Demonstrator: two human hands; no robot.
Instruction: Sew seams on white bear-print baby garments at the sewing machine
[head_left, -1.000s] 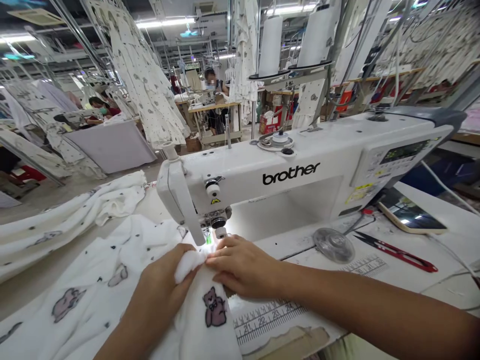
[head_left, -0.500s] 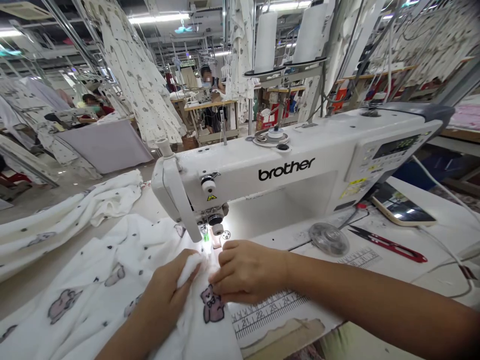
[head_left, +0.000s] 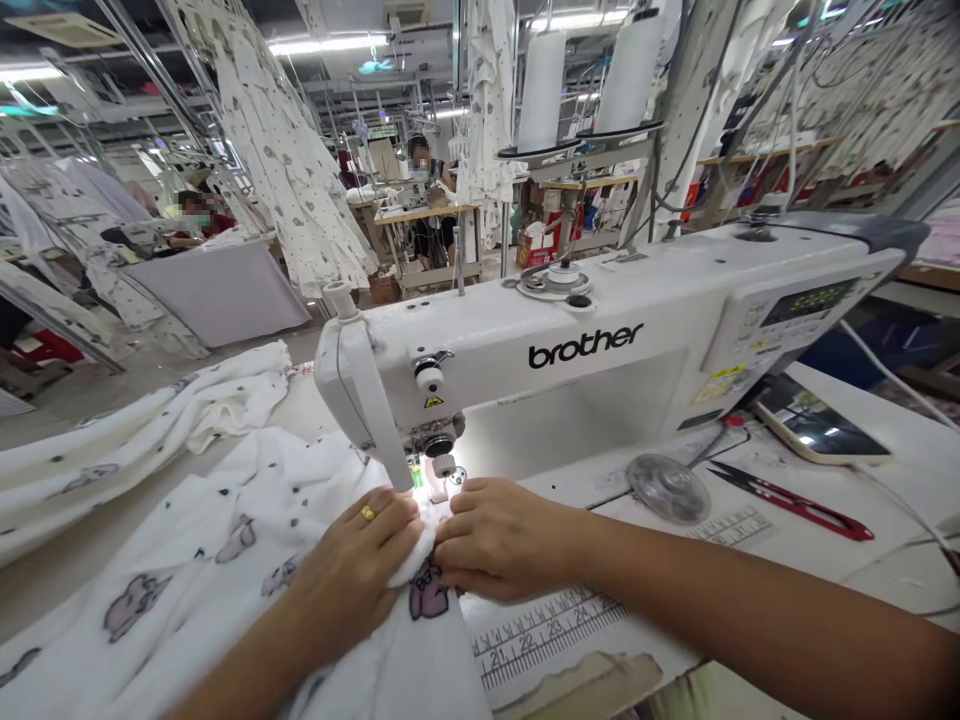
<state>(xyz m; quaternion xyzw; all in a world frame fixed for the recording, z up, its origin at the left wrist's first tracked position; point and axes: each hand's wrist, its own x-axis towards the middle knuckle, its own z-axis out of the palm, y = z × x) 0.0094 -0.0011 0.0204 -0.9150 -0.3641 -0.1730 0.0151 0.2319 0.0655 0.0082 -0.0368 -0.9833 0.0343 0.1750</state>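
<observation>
A white Brother sewing machine point(head_left: 585, 350) stands across the table. White fabric printed with small grey bears point(head_left: 217, 560) lies under its needle area point(head_left: 439, 470) and spreads to the left. My left hand point(head_left: 360, 570), with a gold ring, presses and grips a fold of this fabric just in front of the presser foot. My right hand point(head_left: 502, 540) is closed in a pinch on the same fabric edge, touching the left hand's fingers. A printed bear shows between the two hands.
Red thread snips point(head_left: 795, 500) and a round metal disc point(head_left: 667, 488) lie on the table to the right, with a phone point(head_left: 814, 425) behind them. A printed ruler point(head_left: 547, 630) runs along the table front. More bear fabric point(head_left: 150, 420) is heaped at left. Other people work behind.
My left hand has rolled over the bunched fabric, its back and ring now up. Both hands pushed the fabric slightly toward the needle, and the printed bear has moved up between them.
</observation>
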